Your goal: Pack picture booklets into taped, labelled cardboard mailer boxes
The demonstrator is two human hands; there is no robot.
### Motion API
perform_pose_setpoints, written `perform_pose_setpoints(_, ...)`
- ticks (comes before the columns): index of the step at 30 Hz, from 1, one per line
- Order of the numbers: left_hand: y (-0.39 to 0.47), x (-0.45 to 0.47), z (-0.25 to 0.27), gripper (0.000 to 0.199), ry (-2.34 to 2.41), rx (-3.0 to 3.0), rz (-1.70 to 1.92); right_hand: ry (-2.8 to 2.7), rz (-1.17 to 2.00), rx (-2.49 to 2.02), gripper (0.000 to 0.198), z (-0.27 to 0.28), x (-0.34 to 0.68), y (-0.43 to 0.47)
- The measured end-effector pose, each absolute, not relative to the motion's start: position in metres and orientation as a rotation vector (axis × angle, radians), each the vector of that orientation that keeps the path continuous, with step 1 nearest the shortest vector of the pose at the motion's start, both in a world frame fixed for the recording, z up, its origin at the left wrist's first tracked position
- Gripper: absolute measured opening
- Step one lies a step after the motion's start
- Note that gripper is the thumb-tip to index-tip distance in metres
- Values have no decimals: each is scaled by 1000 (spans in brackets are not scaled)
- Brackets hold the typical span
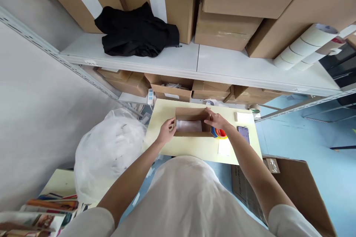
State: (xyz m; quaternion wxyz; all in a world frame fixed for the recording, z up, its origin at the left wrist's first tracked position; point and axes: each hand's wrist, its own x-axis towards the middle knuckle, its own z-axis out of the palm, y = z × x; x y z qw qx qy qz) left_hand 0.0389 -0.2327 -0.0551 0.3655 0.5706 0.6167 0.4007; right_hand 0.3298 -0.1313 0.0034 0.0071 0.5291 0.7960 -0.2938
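A small open cardboard box (pixel 189 112) sits on the pale yellow table, with a flat whitish item (pixel 189 126) lying inside it. My left hand (pixel 168 132) grips the box's left wall, fingers curled round the edge. At the right wall, my right hand (pixel 217 120) holds the box, one finger at the far corner and another over the rim. A tape dispenser (pixel 220 133) with blue, red and yellow parts stands against the box's right side, below my right hand.
On the table (pixel 191 148) lie a phone (pixel 243 134) and white papers (pixel 244 117). Behind it, a shelf (pixel 222 63) holds cartons, black cloth (pixel 136 31) and label rolls (pixel 306 46). A big translucent bag (pixel 109 152) bulges at left; a large open carton (pixel 302 189) stands at right.
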Motion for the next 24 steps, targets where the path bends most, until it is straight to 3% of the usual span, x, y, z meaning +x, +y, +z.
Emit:
perform_pose_setpoints(5, -231, 32, -47, 47, 1400, 1947, 630, 2546, -995, 1567, 96, -15, 333, -146)
perform_pose_setpoints(10, -226, 13, -37, 95, 1184, 2161, 273, 2564, -835, 1355, 72, -25, 353, -160)
perform_pose_setpoints(11, -225, 11, -37, 97, 1175, 2175, 245, 2549, -833, 1312, 71, -26, 358, -163)
perform_pose_setpoints(16, -230, 15, -48, 40, 1255, 2094, 373, 2608, -1046, 1232, 72, -30, 368, -187)
perform_pose_setpoints(20, -251, 22, -60, 33, 1370, 1963, 587, 2738, -1237, 1468, 49, -36, 355, -213)
perform_pose_setpoints(24, -260, 23, -73, 32, 1561, 1770, 839, 2601, -1407, 1727, 39, -43, 336, -219)
